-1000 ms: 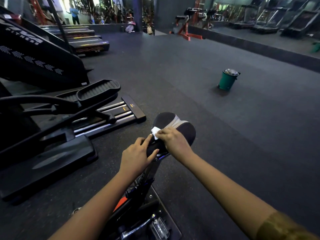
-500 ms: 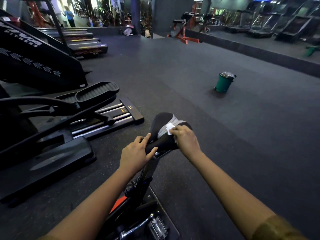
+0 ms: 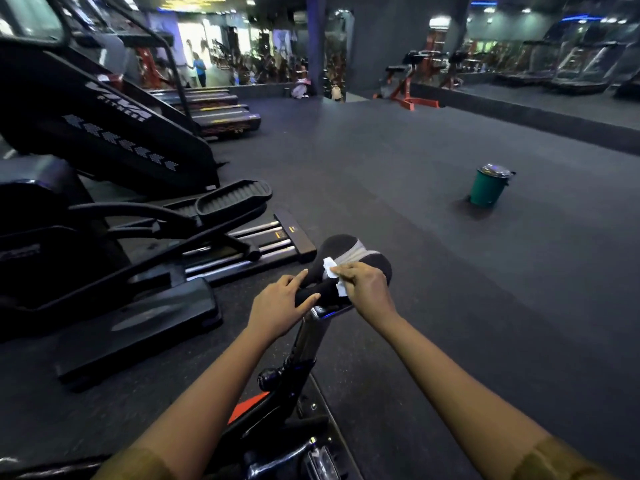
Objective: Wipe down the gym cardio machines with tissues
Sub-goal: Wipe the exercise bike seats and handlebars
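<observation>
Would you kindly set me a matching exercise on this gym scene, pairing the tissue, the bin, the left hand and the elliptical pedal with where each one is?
Things:
1. tissue
2. bin
3. left hand
4. elliptical pedal

Places:
A. stands alone on the floor, off to the right
B. pinched by the right hand against the saddle
C. raised off the floor, left of the saddle
D. grips the saddle's narrow end

Pairs: 1-B, 2-A, 3-D, 4-C.
</observation>
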`<control>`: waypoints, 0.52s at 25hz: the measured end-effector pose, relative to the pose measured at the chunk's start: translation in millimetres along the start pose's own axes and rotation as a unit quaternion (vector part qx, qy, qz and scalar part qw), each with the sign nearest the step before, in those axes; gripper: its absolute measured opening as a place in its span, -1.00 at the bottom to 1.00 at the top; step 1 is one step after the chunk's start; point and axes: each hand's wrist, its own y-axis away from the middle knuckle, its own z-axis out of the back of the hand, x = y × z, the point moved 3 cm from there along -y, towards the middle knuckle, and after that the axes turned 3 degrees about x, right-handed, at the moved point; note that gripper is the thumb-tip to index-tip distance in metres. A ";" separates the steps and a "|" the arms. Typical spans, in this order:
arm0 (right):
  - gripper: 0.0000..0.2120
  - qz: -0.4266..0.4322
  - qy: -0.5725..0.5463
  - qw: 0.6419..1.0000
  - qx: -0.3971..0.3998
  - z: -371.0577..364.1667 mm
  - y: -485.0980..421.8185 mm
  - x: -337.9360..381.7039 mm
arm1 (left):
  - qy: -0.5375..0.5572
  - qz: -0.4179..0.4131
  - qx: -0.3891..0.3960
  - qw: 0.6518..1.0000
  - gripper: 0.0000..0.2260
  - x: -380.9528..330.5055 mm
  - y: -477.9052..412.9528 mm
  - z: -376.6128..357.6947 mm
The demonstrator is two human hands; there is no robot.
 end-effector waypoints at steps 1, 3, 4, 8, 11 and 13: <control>-0.73 0.013 -0.012 1.000 0.001 1.8 -4.9 -4.4 | -0.006 0.007 -0.003 1.000 -0.24 -1.1 0.2 0.7; -0.73 0.048 -0.033 0.998 0.008 5.0 -14.3 -15.6 | -0.007 0.021 -0.016 1.000 -0.14 -4.5 0.6 3.2; -0.73 0.068 -0.041 0.997 0.014 5.0 -16.8 -19.2 | -0.007 0.028 -0.014 0.999 -0.13 -5.3 1.2 5.2; -0.71 0.111 -0.096 0.989 0.033 9.3 -19.9 -33.1 | 0.045 0.097 -0.008 0.994 -0.13 -14.2 11.2 11.1; -0.69 0.118 -0.166 0.977 0.063 9.6 -21.0 -28.7 | 0.144 0.170 -0.086 0.971 -0.26 -24.1 39.2 7.9; -0.70 0.150 -0.203 0.963 0.093 5.2 -18.5 -12.6 | 0.170 0.210 -0.123 0.955 -0.34 -29.9 68.5 4.5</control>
